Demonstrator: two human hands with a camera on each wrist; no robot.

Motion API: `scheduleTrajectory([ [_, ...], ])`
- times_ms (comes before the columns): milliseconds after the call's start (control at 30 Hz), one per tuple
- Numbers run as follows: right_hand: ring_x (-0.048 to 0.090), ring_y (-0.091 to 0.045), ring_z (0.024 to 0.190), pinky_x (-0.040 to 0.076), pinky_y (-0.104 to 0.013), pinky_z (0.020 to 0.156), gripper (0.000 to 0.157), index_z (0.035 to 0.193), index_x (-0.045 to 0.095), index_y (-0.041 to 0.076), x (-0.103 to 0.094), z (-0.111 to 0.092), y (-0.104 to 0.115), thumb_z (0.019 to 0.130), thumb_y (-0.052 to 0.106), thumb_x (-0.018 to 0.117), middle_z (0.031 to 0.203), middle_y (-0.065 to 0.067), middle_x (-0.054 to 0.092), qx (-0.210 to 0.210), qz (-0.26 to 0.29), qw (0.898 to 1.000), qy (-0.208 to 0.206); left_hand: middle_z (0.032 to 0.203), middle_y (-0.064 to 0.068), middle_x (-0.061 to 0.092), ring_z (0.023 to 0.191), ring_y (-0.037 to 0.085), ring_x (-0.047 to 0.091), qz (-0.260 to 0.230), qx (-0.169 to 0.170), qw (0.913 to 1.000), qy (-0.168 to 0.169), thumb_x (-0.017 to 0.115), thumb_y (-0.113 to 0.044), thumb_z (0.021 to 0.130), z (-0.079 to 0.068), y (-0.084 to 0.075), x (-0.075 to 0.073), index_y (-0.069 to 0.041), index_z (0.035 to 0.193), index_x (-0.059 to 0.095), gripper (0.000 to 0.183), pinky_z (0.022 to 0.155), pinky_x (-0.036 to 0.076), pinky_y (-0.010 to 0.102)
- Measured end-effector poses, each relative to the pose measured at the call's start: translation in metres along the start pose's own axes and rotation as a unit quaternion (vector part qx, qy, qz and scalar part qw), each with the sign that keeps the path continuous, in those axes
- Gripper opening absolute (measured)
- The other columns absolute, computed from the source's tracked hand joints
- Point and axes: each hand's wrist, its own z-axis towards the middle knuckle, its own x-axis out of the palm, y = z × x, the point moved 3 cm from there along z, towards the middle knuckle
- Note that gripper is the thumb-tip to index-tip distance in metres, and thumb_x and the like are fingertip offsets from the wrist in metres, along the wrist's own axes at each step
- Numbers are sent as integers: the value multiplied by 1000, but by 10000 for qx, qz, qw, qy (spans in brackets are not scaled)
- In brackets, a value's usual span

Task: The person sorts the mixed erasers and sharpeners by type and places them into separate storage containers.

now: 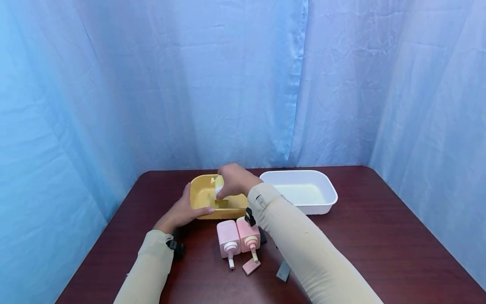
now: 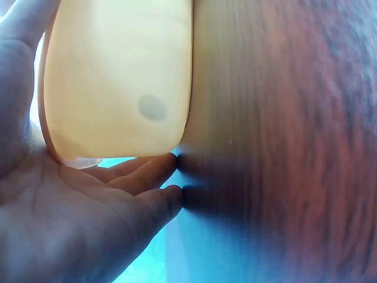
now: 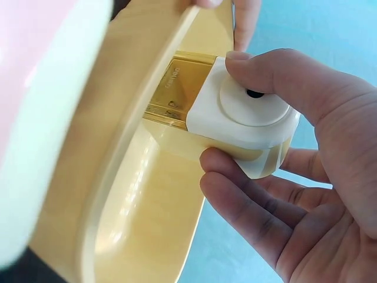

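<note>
A yellow plastic basin (image 1: 201,213) stands toward the back of the table. My left hand (image 1: 183,211) holds its left end, thumb over the near rim. In the left wrist view, the fingers (image 2: 141,177) of that hand reach round the outside wall, their tips down by the tabletop. Inside the basin's opening my right hand (image 1: 236,181) grips a white and yellow pencil sharpener (image 3: 200,100). Its clear yellow bin points down into the basin, and its white end with a round dial lies between my thumb and fingers.
To the right stands a white basin (image 1: 330,196). Two pink pump bottles (image 1: 229,234) lie in front of the yellow basin, nozzles toward me. Nearer are a small pink block (image 1: 251,267) and a grey block (image 1: 283,271), beside my right sleeve. Blue curtains (image 1: 243,84) hang behind the table.
</note>
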Motion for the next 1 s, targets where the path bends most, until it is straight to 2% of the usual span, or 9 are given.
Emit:
scheduleTrajectory([
  [233, 63, -15, 90, 54, -28, 78, 64, 126, 66, 7, 4, 1, 11, 76, 38, 91, 109, -1, 68, -339, -205, 9991, 131, 145, 16, 49, 122, 31, 56, 88, -124, 9999, -9, 88, -58, 73, -3, -1, 1, -17, 164, 3, 131, 108, 49, 50],
  [433, 63, -15, 91, 54, -29, 79, 63, 124, 66, 8, 7, 4, 16, 76, 40, 91, 111, -2, 68, -352, -322, 9988, 77, 144, 16, 50, 121, 30, 56, 124, -182, 9997, -48, 88, -58, 73, -4, -1, 1, -17, 164, 1, 132, 106, 50, 49],
  [600, 63, -16, 85, 53, -28, 73, 55, 112, 67, 9, 11, 8, 21, 74, 41, 91, 98, 0, 68, -386, -415, 9984, -10, 146, 15, 48, 122, 30, 56, 109, -288, 9995, -79, 88, -54, 76, -5, -1, 1, -18, 165, -3, 132, 110, 46, 51],
  [833, 62, -16, 93, 55, -30, 82, 64, 121, 66, 7, 18, 8, 22, 74, 43, 91, 110, -4, 69, -238, -297, 9993, -46, 146, 12, 48, 124, 28, 55, 42, -225, 9997, -39, 88, -51, 77, -4, -2, 4, -19, 165, -2, 130, 110, 47, 50],
  [1000, 60, -15, 86, 53, -28, 74, 54, 109, 65, 11, 20, 9, 24, 73, 43, 91, 96, 1, 65, -296, -302, 9991, -79, 144, 11, 49, 125, 28, 55, 19, -157, 9999, -43, 89, -48, 78, -3, -5, 4, -20, 164, 0, 127, 110, 48, 49],
])
